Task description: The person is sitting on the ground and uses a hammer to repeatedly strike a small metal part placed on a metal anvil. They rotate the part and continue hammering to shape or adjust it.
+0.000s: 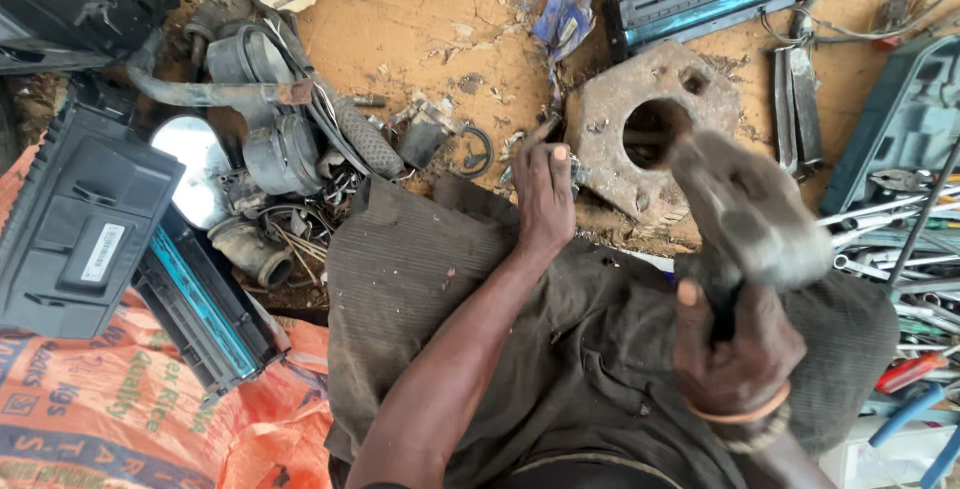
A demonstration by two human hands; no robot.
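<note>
- The right hand (pixel 735 349) is clamped on a hammer (pixel 750 214), blurred, raised at five o'clock of the holed metal block (pixel 650 134).
- The left hand (pixel 545 194), fingers pinched on a small part at the block's nine o'clock edge, risks being struck.
- A glancing blow could fling the part into the scrap.

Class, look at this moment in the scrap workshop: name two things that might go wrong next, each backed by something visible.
1. The raised hammer in the right hand may strike the left hand, whose fingers pin a small part beside the rusty metal block.
2. Bare hands: flying fragments could cut them.
</note>
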